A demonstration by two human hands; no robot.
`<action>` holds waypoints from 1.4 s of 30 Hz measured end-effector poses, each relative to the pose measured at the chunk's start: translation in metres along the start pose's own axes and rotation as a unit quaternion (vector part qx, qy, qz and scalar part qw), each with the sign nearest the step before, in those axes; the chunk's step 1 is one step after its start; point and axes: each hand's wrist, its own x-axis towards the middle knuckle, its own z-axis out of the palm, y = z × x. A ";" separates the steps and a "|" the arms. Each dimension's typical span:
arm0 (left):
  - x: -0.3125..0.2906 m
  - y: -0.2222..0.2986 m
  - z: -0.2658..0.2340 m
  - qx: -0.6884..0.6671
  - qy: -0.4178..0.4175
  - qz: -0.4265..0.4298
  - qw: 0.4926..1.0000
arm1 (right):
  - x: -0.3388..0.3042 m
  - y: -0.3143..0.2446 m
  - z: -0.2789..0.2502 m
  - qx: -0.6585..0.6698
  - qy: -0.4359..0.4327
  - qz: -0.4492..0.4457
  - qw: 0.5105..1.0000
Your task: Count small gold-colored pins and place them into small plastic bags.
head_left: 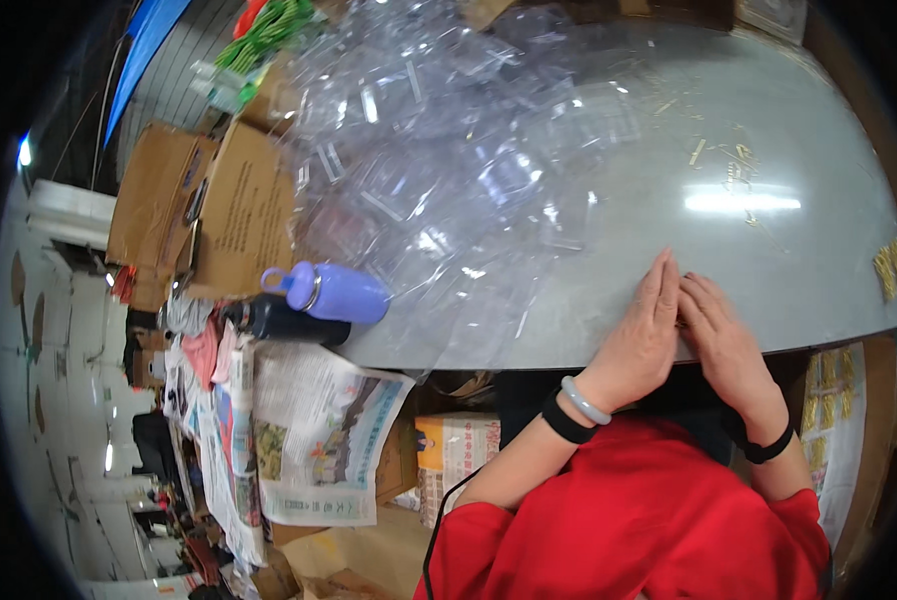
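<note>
My left hand [641, 335] and my right hand [726, 345] rest at the near edge of a grey table [649, 225], close together with the fingertips nearly meeting. The left fingers are stretched out side by side. On the right hand the fingers are extended too, a little bent. Neither hand shows anything held, though the narrow gap between the palms is shadowed. A pale bangle [586, 401] and a black band [567, 417] circle my left wrist; another black band [771, 446] is on the right.
A heap of clear plastic packaging [449, 150] covers the table's left side. Purple [349, 294] and black [299, 318] bottles lie at its left edge, near a cardboard box [244, 205] and newspaper [314, 430]. Gold-coloured small pieces [890, 268] sit far right; others [741, 155] are scattered farther back.
</note>
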 end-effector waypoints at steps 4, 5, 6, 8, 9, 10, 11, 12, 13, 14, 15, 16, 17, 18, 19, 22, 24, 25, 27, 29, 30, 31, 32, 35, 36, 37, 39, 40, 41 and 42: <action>-0.014 0.010 -0.016 -0.031 0.055 -0.007 0.998 | 0.000 0.003 0.008 -0.029 0.033 -0.004 0.999; -0.022 0.013 -0.022 -0.028 0.068 -0.017 0.997 | 0.001 0.003 0.009 -0.026 0.032 -0.012 0.999; -0.030 0.019 -0.032 -0.003 0.130 -0.016 0.991 | 0.000 0.005 0.008 -0.035 0.047 -0.005 0.998; -0.058 0.020 -0.056 0.121 0.195 -0.032 0.973 | 0.001 0.006 0.010 -0.042 0.059 0.019 0.997; -0.069 0.017 -0.068 0.156 0.252 -0.045 0.954 | 0.002 0.008 0.010 -0.046 0.060 0.019 0.997; -0.084 0.016 -0.079 0.177 0.281 -0.082 0.940 | 0.004 0.009 0.011 -0.050 0.061 0.019 0.997; -0.097 0.011 -0.089 0.198 0.302 -0.092 0.928 | 0.006 0.009 0.011 -0.054 0.063 0.020 0.996; -0.109 0.010 -0.097 0.174 0.325 -0.131 0.920 | 0.009 0.006 0.009 -0.058 0.064 0.015 0.996; -0.121 0.007 -0.100 0.162 0.346 -0.165 0.909 | 0.013 0.003 0.008 -0.057 0.070 0.013 0.996; -0.129 0.005 -0.102 0.175 0.340 -0.172 0.908 | 0.017 0.000 0.007 -0.056 0.075 0.011 0.996; -0.132 0.003 -0.103 0.185 0.333 -0.177 0.908 | 0.017 0.000 0.004 -0.063 0.077 0.007 0.995; -0.132 0.000 -0.101 0.181 0.339 -0.173 0.907 | 0.015 0.001 0.002 -0.030 0.109 0.014 0.994; -0.131 -0.003 -0.098 0.197 0.328 -0.167 0.909 | 0.015 0.001 0.000 0.004 0.141 0.021 0.990; -0.131 -0.006 -0.094 0.212 0.315 -0.162 0.911 | 0.019 -0.002 -0.002 -0.002 0.143 0.021 0.990; -0.132 -0.008 -0.093 0.210 0.319 -0.162 0.910 | 0.031 -0.013 -0.003 0.005 0.122 -0.022 0.992; -0.131 -0.021 -0.093 0.218 0.298 -0.161 0.915 | 0.082 -0.056 0.011 0.011 0.095 -0.171 0.981; -0.128 -0.028 -0.094 0.221 0.294 -0.156 0.917 | 0.114 -0.078 0.025 -0.029 0.082 -0.220 0.972; -0.126 -0.029 -0.095 0.228 0.286 -0.152 0.918 | 0.123 -0.083 0.030 -0.035 0.083 -0.219 0.971; -0.119 -0.025 -0.094 0.223 0.293 -0.148 0.918 | 0.136 -0.089 0.036 -0.062 0.069 -0.219 0.971; -0.117 -0.023 -0.094 0.219 0.299 -0.145 0.917 | 0.131 -0.091 0.032 -0.072 0.089 -0.220 0.969; -0.118 -0.021 -0.092 0.220 0.309 -0.148 0.913 | 0.127 -0.091 0.030 -0.078 0.108 -0.221 0.966; -0.121 -0.018 -0.090 0.219 0.316 -0.151 0.911 | 0.119 -0.092 0.024 -0.082 0.106 -0.217 0.967; -0.126 -0.014 -0.086 0.213 0.313 -0.150 0.914 | 0.108 -0.091 0.015 -0.076 0.115 -0.209 0.968; -0.128 0.008 -0.079 -0.022 0.282 -0.178 0.942 | 0.064 -0.082 0.005 -0.062 0.113 -0.200 0.971; -0.120 0.017 -0.077 -0.298 0.281 -0.178 0.895 | 0.048 -0.080 0.004 -0.046 0.104 -0.212 0.971; -0.114 0.023 -0.074 -0.551 0.257 -0.169 0.776 | 0.034 -0.080 0.003 -0.049 0.088 -0.216 0.971; -0.110 0.020 -0.074 -0.628 0.153 -0.156 0.747 | 0.014 -0.079 0.004 -0.019 0.037 -0.219 0.975; -0.104 0.024 -0.073 -0.652 0.097 -0.217 0.720 | 0.006 -0.071 0.010 -0.022 0.035 -0.215 0.976; -0.097 0.028 -0.073 -0.669 0.042 -0.277 0.689 | 0.000 -0.063 0.007 -0.028 0.038 -0.205 0.978; -0.091 0.027 -0.073 -0.681 0.023 -0.308 0.664 | -0.006 -0.054 0.006 -0.012 0.056 -0.177 0.983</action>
